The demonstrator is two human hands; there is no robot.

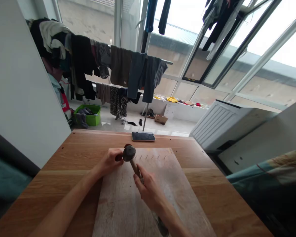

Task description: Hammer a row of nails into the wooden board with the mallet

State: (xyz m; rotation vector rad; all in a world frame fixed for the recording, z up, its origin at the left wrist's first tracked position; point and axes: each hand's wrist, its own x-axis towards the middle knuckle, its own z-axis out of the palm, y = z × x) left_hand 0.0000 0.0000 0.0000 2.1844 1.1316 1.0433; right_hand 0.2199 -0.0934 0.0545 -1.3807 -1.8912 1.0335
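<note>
Right hand (151,191) clasps dark round-headed hammer (129,154); left hand (110,162) beside its head, grip unclear.

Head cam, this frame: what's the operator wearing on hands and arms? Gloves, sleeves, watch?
Nothing worn. The left hand and right hand have no gloves, and no ring shows. The forearms are uncovered to the frame edge, with no sleeves, watch or wristband in view.

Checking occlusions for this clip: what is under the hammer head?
The hammer head is over the pale board, with fingers of the left hand at its side. Anything they hold is covered by the head. The right hand holds the handle.
</note>
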